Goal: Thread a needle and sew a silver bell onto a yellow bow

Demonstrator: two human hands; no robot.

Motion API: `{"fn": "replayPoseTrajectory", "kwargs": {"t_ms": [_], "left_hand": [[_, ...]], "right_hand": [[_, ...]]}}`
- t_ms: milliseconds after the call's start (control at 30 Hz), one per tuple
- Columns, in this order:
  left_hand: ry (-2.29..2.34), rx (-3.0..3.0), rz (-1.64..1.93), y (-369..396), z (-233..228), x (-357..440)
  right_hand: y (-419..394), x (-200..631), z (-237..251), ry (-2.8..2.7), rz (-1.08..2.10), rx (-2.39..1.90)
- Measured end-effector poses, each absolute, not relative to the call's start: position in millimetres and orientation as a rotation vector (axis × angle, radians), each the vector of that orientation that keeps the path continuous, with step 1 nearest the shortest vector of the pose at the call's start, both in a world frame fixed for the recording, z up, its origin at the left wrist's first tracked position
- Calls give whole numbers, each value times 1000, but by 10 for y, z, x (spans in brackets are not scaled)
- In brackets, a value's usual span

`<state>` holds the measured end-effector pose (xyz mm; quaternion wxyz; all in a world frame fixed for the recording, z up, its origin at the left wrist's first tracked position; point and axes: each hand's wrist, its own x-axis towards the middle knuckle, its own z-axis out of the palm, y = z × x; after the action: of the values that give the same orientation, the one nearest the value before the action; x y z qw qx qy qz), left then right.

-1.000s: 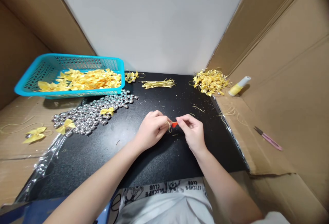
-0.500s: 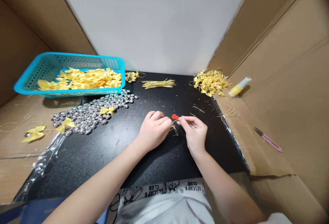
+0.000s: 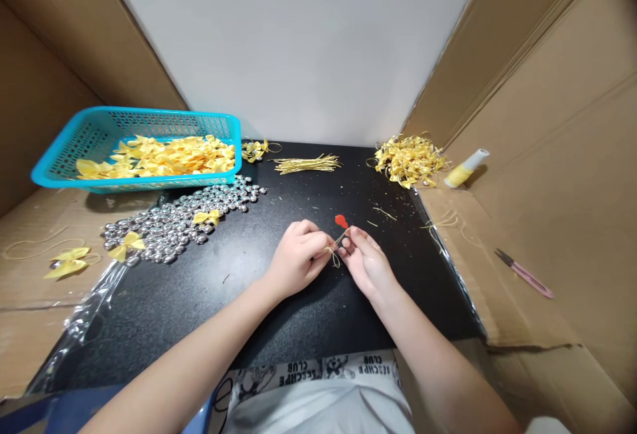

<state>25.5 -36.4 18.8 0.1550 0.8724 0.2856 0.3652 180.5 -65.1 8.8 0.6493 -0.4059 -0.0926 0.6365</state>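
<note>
Over the black table, my left hand (image 3: 301, 255) is closed in a pinch on a thin gold cord (image 3: 336, 260), whose small loop hangs beside its fingertips. My right hand (image 3: 367, 258) is just to the right, its thumb and forefinger closed at the narrow end of a small flat red piece (image 3: 341, 221) with a rounded head. A strand of the cord runs up between the two hands to the right fingertips. What the left fingers cover is hidden.
A blue basket (image 3: 233, 129) of yellow ribbon bows stands at the left, above scattered silver beads (image 3: 169, 228). Gold cord lengths (image 3: 307, 164) lie at the back, beaded bows (image 3: 411, 158) to their right. Pink-handled snips (image 3: 527, 278) and a yellow thread spool (image 3: 465, 168) are at the right.
My right hand has shifted slightly down and turned, its fingers closer to the left hand. The red piece now points more upward. A cord strand shows stretched between the hands.
</note>
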Motion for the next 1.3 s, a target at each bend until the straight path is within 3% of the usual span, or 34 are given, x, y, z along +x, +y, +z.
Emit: {"fn": "replayPoseTrajectory", "kwargs": {"t_ms": [233,533,733,967,1300], "left_hand": [[813,2341,1029,-394,244,299],[945,1929,1267,-390,203,303],[883,1876,1048,-364,287,259],[831,1899,930,-352,343,228],[856,2068,830,-316,333,207]], "right_hand": [[-671,1789,91,-242,1445,-955],[-741,1715,117,-552,1363,-1045],[-725,1849,210,-706,1204,-1086],[-719,1924,293,-1229,1227,-1044],[-713,1956,300,-1310,1129,-1153]]}}
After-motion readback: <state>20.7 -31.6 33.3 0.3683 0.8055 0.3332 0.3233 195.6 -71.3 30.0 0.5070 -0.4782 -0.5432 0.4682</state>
